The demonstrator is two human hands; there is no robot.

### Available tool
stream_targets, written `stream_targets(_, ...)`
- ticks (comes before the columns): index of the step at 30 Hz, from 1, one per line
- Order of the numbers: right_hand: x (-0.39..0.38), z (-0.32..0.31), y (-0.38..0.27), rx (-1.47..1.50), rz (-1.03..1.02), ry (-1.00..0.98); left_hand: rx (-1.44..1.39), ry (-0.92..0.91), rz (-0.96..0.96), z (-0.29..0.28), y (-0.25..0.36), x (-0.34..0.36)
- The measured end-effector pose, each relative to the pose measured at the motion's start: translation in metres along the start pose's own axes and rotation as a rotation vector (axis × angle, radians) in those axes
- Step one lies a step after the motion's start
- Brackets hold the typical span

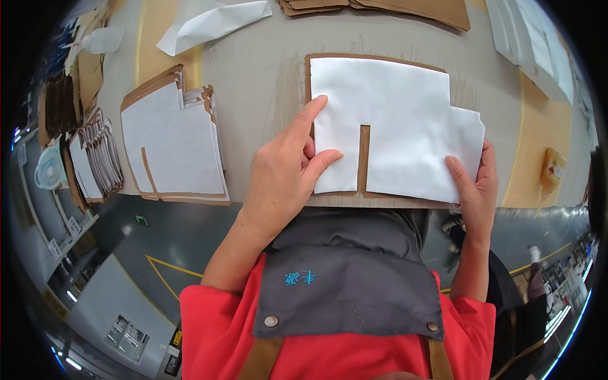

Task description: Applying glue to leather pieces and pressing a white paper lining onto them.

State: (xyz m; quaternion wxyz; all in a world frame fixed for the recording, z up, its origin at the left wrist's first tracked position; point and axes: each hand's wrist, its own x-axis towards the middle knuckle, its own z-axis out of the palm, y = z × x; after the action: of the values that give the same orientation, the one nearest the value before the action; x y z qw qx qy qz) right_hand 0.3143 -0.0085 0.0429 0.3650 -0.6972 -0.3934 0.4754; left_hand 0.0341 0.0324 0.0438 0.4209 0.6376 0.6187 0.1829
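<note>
A white sheet [405,107] with a stepped right corner and a narrow slot lies over a brown cardboard panel [363,158], which shows in the slot and along the upper and left edges. My left hand [285,152] holds the left side, thumb on the white face, index fingertip at the edge, other fingers curled beside it and partly hidden. At the lower right corner my right hand [479,183] grips the layered piece, thumb on top and fingers round the edge. To the left lies a stack of similar white-faced panels [174,139] with brown rims.
On the grey table [253,82], a loose white sheet [215,26] and brown cardboard pieces [386,9] lie at the far side. White sheets [532,47] sit far right, near a yellow tape roll [553,170]. Farther left are a plastic bottle [103,40] and bundled panels [98,158].
</note>
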Motion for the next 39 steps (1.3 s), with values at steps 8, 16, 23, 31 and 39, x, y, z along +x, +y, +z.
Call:
stream_targets(8, -0.004, 0.001, 0.002, -0.189, -0.080, 0.049, 0.037, 0.026, 0.020, 0.002, -0.001, -0.002)
stream_targets(16, -0.006, 0.003, 0.004, -0.268, -0.081, 0.067, 0.057, 0.032, 0.073, 0.004, -0.003, -0.003)
stream_targets(23, -0.006, 0.001, 0.001, -0.373, -0.093, 0.051, 0.080, 0.046, 0.109, 0.001, 0.002, -0.001)
stream_targets(31, -0.013, -0.005, 0.009, -0.397, -0.110, 0.166, 0.398, 0.112, 0.233, -0.007, 0.020, -0.003)
stream_targets(39, -0.017, -0.011, 0.021, -0.284, -0.093, 0.183, 0.264, -0.143, 0.822, 0.058, 0.051, 0.045)
